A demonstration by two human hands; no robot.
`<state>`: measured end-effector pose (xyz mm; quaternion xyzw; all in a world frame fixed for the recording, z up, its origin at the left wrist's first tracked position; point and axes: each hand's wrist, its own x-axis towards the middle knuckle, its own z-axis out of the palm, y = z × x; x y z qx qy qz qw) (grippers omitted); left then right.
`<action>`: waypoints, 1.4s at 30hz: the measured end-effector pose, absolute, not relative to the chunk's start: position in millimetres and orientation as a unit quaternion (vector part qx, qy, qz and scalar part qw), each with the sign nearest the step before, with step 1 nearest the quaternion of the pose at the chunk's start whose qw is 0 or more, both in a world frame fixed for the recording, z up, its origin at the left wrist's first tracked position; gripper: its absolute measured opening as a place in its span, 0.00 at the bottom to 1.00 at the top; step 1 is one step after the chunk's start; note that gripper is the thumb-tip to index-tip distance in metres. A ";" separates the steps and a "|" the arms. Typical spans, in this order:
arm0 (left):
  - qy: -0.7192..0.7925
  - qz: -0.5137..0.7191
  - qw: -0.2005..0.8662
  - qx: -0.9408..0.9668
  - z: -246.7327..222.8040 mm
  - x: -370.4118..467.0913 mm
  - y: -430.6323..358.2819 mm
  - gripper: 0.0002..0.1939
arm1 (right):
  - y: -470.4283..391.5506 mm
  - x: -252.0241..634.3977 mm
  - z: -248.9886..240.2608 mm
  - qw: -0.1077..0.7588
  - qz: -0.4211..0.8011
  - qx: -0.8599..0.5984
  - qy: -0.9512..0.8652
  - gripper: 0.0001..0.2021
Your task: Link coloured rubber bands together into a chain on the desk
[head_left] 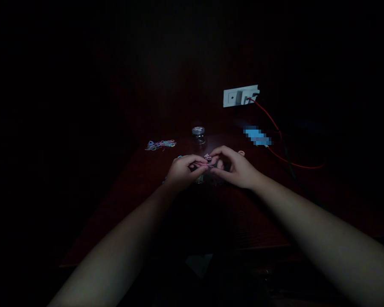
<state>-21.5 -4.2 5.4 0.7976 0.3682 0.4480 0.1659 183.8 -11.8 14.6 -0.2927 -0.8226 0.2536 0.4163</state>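
Note:
My left hand (184, 170) is closed, with thumb and fingers pinching a thin pink hair tie (209, 164) over the table. From the other side my right hand (235, 167) curls in, its thumb and inner fingers closed at the tie's right end. Just beyond the fingertips is a small pale pink piece (208, 157), whose kind is unclear in the dim light. Something clear and shiny (199, 180) lies below the hands, mostly hidden by them. A peach-coloured ring-shaped hair tie (241, 153) rests behind my right hand.
Several colourful hair ties (161, 145) lie in a pile at the left. A small lidded clear jar (198, 135) stands behind the hands. On the right, a blurred blue-lit device (257, 135) connects by a red cable (299, 165) to a white wall socket (232, 97).

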 end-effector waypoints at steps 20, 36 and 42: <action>0.392 0.411 0.123 0.814 5.0 -24.9 -5.3 0.09 | -10.5 169.2 9.9 0.447 0.264 -0.321 -0.792 0.02; 0.381 0.373 0.119 0.837 10.7 -22.6 -4.5 0.07 | -6.7 179.0 15.6 0.431 0.154 -0.334 -0.824 0.02; 0.388 0.376 0.157 0.826 7.8 -23.1 -3.8 0.08 | -15.9 180.9 27.2 0.403 0.147 -0.351 -0.832 0.03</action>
